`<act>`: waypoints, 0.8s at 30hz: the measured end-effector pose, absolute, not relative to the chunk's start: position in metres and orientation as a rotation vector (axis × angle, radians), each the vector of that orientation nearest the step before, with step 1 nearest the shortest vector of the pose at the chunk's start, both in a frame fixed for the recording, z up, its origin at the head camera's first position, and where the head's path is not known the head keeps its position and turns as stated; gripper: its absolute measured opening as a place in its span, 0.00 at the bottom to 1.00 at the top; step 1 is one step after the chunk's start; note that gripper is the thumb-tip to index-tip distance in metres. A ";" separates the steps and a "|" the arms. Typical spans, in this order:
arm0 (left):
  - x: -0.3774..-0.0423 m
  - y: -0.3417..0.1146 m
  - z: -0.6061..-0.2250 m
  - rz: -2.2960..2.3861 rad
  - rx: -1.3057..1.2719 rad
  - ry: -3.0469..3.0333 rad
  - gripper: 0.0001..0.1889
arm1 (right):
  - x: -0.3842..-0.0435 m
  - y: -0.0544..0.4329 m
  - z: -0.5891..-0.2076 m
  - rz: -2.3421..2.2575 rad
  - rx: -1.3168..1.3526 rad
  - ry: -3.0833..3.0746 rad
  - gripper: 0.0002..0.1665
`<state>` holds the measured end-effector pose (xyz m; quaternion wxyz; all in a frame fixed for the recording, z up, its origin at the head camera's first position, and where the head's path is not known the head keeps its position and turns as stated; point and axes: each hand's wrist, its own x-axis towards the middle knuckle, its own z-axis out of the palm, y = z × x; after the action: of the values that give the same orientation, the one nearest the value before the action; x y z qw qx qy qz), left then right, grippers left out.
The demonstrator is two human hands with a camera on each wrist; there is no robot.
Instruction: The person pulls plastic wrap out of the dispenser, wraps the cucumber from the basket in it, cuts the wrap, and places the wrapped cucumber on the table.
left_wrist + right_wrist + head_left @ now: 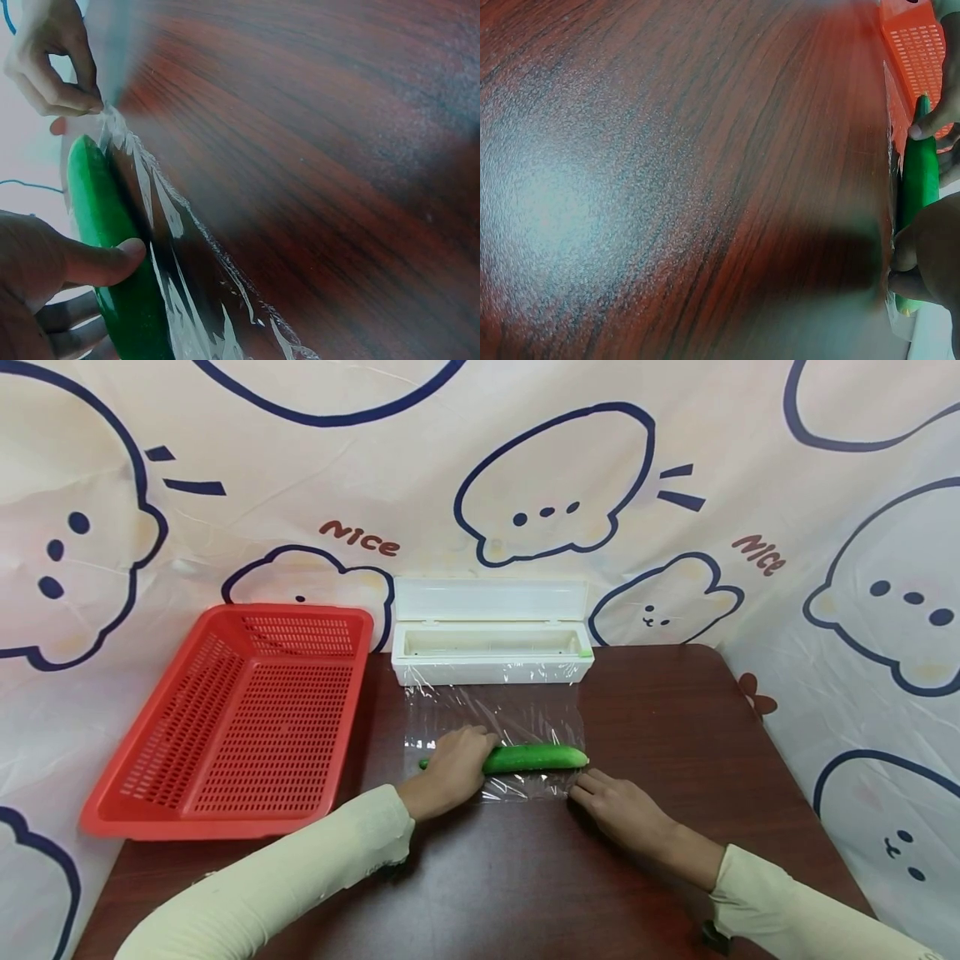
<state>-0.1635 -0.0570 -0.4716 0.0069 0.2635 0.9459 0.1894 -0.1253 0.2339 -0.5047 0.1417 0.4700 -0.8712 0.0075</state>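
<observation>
A green cucumber (536, 758) lies crosswise on a sheet of clear plastic wrap (517, 714) that runs down from the white wrap box. My left hand (453, 768) grips the cucumber toward its left end; in the left wrist view the thumb lies across it and the fingers curl under the far side. Near the cucumber's right end, my right hand (618, 810) pinches the near right corner of the plastic wrap between thumb and fingers, as the left wrist view shows. The right wrist view has both hands along the cucumber (920, 180).
The white wrap box (491, 670) stands at the back of the dark wooden table (517, 877) with its lid raised. A red slotted basket (341, 727) sits on the left. A cartoon-printed cloth (420, 468) hangs behind and at the sides.
</observation>
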 end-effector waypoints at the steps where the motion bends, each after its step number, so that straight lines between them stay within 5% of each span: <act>1: -0.164 -0.057 -0.472 0.592 0.828 2.964 0.24 | -0.125 0.234 -0.504 0.022 1.357 -2.514 0.18; 24: -0.165 -0.054 -0.471 0.536 0.883 2.908 0.18 | -0.126 0.234 -0.502 0.061 1.336 -2.544 0.16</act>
<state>-0.1648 -0.0544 -0.4708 0.0276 0.2861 0.9419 0.1736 -0.1263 0.2342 -0.5024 0.1335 0.4607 -0.8772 0.0211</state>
